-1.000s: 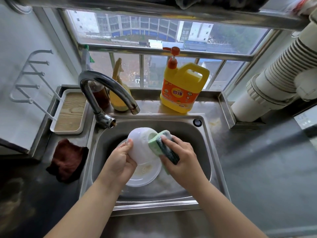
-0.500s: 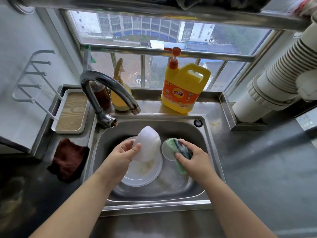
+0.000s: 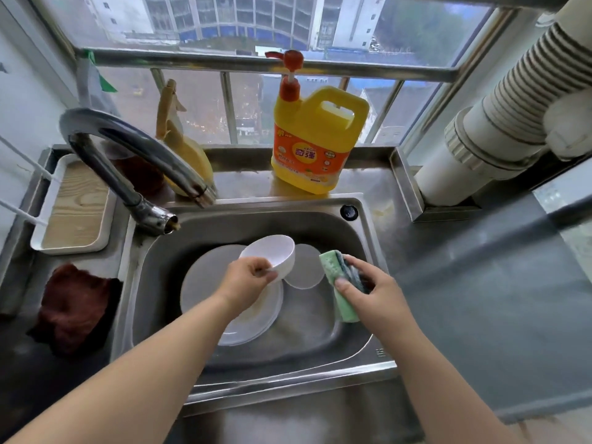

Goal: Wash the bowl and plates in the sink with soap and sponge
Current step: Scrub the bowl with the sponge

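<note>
Stainless steel counter under a barred window, with the sink [image 3: 358,318] set into it and a curved faucet [image 3: 134,155] arching over its back left corner; that's where we're working. Our left hand [image 3: 246,278] pinches the near rim of the white bowl [image 3: 272,256] between thumb and curled fingers, holding it above the plates; the bowl is tipped so its open mouth faces up and toward the left, and its rounded base points right toward the sponge. It looks plain, glossy and white, inside too as far as we can tell. Our right hand [image 3: 371,291] grips the sponge [image 3: 338,285], fingers wrapped over its dark scrubby side and thumb pressed on the green face; its long axis runs roughly from the back of the sink toward us, green side turned left to the bowl, just apart from it. Under the bowl lies a stack of white plates [image 3: 205,283] on the sink floor, with a smaller white plate [image 3: 306,267] beside it to the right; the yellow soap jug [image 3: 315,145] with its red pump stands on the ledge behind, and a dark red rag [image 3: 75,307] lies left of the sink.
</note>
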